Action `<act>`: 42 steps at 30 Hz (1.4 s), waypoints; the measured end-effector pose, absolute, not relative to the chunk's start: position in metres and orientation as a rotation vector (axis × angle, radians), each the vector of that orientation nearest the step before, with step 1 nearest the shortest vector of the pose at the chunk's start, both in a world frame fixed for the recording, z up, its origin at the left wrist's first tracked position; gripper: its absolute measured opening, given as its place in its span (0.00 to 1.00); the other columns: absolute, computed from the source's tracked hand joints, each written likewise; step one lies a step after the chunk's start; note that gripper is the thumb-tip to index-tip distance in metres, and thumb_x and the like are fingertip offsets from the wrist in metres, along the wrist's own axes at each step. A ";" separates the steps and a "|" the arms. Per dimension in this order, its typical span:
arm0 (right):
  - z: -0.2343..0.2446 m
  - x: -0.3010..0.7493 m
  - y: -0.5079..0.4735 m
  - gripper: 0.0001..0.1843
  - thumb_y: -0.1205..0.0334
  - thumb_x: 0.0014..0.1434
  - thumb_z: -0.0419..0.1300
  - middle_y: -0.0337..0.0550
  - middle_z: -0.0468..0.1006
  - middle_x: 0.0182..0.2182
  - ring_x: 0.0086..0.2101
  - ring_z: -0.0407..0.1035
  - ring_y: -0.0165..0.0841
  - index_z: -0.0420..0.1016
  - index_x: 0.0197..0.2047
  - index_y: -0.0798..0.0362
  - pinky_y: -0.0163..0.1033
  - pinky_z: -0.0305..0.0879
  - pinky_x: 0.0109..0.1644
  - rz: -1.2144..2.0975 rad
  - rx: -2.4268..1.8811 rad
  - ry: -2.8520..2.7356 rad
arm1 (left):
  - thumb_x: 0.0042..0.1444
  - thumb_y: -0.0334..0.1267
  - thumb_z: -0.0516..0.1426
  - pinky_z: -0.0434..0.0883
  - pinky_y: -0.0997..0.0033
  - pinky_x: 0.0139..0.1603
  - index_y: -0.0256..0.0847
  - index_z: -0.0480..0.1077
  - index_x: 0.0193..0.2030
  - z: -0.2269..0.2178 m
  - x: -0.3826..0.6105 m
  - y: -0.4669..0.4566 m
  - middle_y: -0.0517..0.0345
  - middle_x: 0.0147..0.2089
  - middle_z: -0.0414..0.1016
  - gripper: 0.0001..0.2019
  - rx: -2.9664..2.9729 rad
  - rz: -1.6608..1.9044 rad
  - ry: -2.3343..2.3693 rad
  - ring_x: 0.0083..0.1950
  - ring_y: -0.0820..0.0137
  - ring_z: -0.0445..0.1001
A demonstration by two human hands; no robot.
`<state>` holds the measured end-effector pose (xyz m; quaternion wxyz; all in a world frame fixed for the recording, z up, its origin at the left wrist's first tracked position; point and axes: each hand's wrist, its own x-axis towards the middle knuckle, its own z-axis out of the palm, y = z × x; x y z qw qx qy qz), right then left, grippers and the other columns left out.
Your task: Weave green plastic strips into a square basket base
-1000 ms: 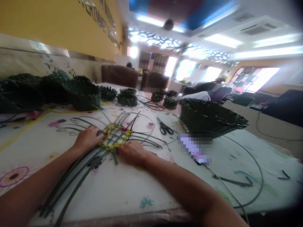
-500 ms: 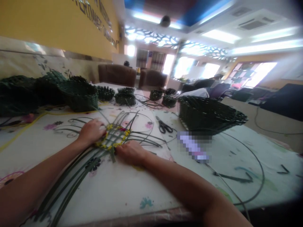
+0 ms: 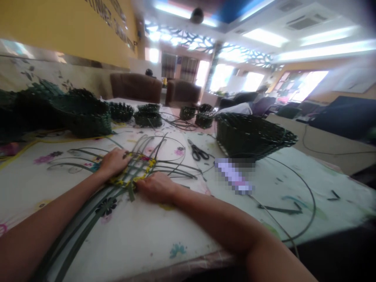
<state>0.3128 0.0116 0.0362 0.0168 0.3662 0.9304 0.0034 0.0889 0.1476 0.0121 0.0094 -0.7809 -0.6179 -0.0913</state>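
Note:
A small woven basket base (image 3: 136,169) of flat green strips lies on the table, with yellow binding around its square edge. Loose strip ends (image 3: 179,170) spread out from it on all sides, the longest curving toward me on the left. My left hand (image 3: 115,161) is closed at the base's left edge, its fingertips at the yellow binding. At the near right corner my right hand (image 3: 155,187) is closed, pinching the border beside a short hanging strip end (image 3: 131,193). What lies inside the right fingers is hidden.
Black-handled scissors (image 3: 198,151) lie beyond the base. A large dark green basket (image 3: 249,135) stands to the right, near a blurred-out purple item (image 3: 233,176). Several finished baskets (image 3: 85,113) line the back left. Strip offcuts (image 3: 280,209) and a long looped strand (image 3: 314,196) lie at right.
The view has shifted slightly, so everything sits a little further left. Both hands keep their places on the basket base, with little visible movement.

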 end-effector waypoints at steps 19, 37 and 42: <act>0.029 0.315 0.015 0.10 0.66 0.76 0.53 0.50 0.87 0.38 0.38 0.82 0.39 0.76 0.52 0.54 0.38 0.67 0.35 0.038 1.109 2.897 | 0.70 0.54 0.47 0.63 0.54 0.82 0.35 0.67 0.80 0.010 0.087 0.136 0.42 0.81 0.67 0.38 -3.014 -0.442 -1.586 0.81 0.51 0.66; 0.045 0.316 0.011 0.13 0.65 0.77 0.52 0.50 0.88 0.40 0.41 0.84 0.42 0.78 0.56 0.55 0.40 0.70 0.34 -0.065 1.098 2.932 | 0.76 0.43 0.51 0.70 0.65 0.53 0.30 0.80 0.62 0.155 0.209 0.181 0.38 0.51 0.88 0.22 -2.580 -0.454 -1.446 0.50 0.61 0.82; 0.040 0.316 0.013 0.12 0.66 0.76 0.54 0.50 0.88 0.39 0.40 0.83 0.42 0.78 0.55 0.54 0.40 0.71 0.35 -0.074 1.085 2.953 | 0.81 0.43 0.47 0.69 0.69 0.64 0.37 0.74 0.73 0.163 0.275 0.181 0.45 0.66 0.83 0.24 -2.736 -0.575 -1.183 0.62 0.67 0.80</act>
